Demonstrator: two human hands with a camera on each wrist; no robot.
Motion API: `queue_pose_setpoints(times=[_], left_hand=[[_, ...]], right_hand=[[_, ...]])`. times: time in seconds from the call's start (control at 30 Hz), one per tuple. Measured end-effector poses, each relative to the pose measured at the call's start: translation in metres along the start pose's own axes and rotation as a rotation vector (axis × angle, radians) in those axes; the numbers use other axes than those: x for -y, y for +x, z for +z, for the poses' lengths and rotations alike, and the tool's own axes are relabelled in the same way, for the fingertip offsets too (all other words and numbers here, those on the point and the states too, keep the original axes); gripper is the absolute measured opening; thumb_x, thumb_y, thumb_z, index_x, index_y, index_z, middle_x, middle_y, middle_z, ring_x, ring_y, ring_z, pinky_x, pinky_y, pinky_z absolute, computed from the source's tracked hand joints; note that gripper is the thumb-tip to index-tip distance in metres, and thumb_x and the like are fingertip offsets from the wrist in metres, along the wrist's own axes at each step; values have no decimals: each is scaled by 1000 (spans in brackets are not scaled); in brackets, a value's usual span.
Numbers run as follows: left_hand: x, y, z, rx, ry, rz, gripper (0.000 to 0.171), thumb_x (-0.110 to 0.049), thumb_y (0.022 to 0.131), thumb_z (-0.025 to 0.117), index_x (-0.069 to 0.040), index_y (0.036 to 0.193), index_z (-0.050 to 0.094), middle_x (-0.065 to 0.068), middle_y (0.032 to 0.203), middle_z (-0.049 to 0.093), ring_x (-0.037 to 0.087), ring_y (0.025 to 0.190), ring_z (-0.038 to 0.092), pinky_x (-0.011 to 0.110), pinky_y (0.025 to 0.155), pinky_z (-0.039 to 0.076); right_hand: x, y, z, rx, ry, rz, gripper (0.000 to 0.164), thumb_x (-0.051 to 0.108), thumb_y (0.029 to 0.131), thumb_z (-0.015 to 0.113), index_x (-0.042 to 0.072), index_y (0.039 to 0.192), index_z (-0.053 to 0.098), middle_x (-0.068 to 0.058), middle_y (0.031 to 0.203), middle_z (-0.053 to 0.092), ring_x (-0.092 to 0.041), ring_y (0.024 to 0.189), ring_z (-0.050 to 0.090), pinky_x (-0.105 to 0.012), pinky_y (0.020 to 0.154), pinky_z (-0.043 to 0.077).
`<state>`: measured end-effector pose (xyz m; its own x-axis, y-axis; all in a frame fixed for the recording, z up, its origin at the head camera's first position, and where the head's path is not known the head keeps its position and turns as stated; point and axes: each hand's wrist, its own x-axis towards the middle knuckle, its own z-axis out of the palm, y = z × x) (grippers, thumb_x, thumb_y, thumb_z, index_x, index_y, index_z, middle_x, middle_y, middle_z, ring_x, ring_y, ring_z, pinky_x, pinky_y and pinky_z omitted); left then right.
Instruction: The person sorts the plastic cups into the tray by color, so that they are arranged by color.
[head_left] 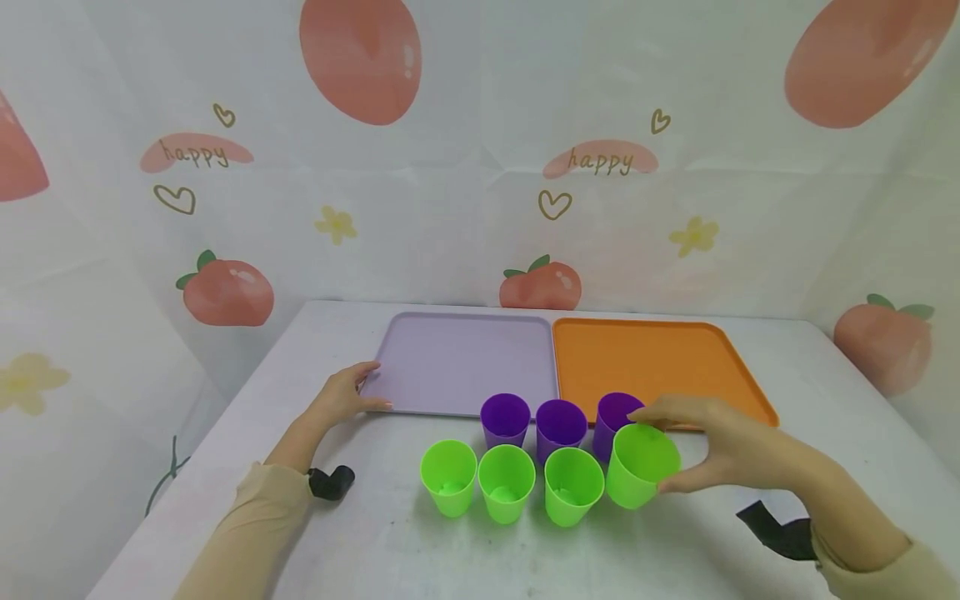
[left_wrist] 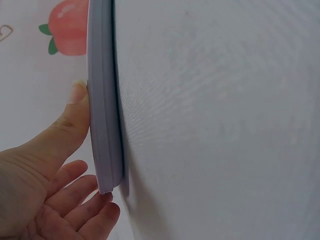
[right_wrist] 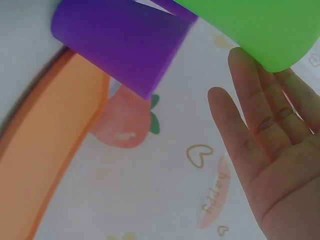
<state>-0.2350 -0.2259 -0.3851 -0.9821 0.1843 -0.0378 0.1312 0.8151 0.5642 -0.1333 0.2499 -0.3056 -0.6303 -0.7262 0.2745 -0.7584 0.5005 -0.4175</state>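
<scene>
My left hand [head_left: 347,396] lies around the near left corner of a lilac tray [head_left: 465,358]. Its thumb touches the tray's edge in the left wrist view, and the loosely bent fingers [left_wrist: 75,197] are right at the corner. At the right end of a row of green cups, my right hand [head_left: 720,437] holds a green cup [head_left: 637,475] between thumb and fingers. That cup's rim looks bigger than its neighbours'. Directly behind it stands a purple cup [head_left: 611,425], partly hidden. In the right wrist view the fingers [right_wrist: 247,95] lie against the green wall.
Left of the held cup stand three more green cups [head_left: 507,492], mouths up. Two other purple cups [head_left: 505,421] stand behind them, close to the lilac tray's near edge. An orange tray [head_left: 660,358] adjoins the lilac one on the right. A printed cloth [head_left: 450,208] hangs behind the table.
</scene>
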Motion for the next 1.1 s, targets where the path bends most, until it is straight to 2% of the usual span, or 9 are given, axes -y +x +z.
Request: queue_pose_setpoints(times=[0.2, 0.33, 0.43, 0.67, 0.87, 1.1], left_hand=[[0, 1, 0, 7, 1, -15, 81, -25, 72, 80, 7, 135, 41, 30, 138, 43, 47, 124, 45, 53, 103, 40], [1, 1, 1, 12, 3, -23, 81, -25, 72, 80, 7, 135, 41, 30, 138, 42, 47, 125, 45, 52, 104, 40], [1, 2, 1, 14, 4, -30, 81, -25, 72, 80, 7, 135, 41, 31, 139, 42, 46, 125, 44, 52, 104, 40], [2, 2, 1, 22, -16, -40, 81, -25, 72, 80, 7, 135, 40, 31, 140, 40, 46, 127, 43, 51, 105, 39], [0, 2, 0, 23, -8, -36, 81, -25, 72, 80, 7, 135, 40, 31, 140, 40, 47, 126, 42, 52, 105, 39], [0, 2, 0, 27, -11, -37, 81, -24, 72, 80, 8, 135, 40, 32, 140, 39, 47, 127, 42, 52, 106, 38]], right_hand=[[4, 3, -7, -36, -51, -20, 58, 34, 66, 83, 21, 118, 60, 15, 104, 60, 1, 96, 56, -18, 82, 53], [6, 7, -12, -58, -57, -64, 59, 31, 65, 84, 20, 118, 60, 14, 103, 59, 1, 93, 55, -13, 82, 48], [6, 11, -16, -58, -45, -91, 58, 29, 66, 84, 19, 118, 60, 13, 102, 60, 0, 92, 55, -14, 81, 47], [8, 20, -23, -57, -69, -74, 58, 28, 67, 84, 20, 119, 61, 14, 104, 60, 1, 95, 54, -18, 80, 50], [7, 29, -29, -83, -59, -106, 58, 24, 64, 86, 18, 117, 62, 12, 104, 62, 0, 96, 54, -12, 85, 45], [6, 41, -32, -107, -61, -110, 57, 23, 64, 86, 17, 116, 62, 11, 104, 63, -1, 97, 58, -10, 88, 45]])
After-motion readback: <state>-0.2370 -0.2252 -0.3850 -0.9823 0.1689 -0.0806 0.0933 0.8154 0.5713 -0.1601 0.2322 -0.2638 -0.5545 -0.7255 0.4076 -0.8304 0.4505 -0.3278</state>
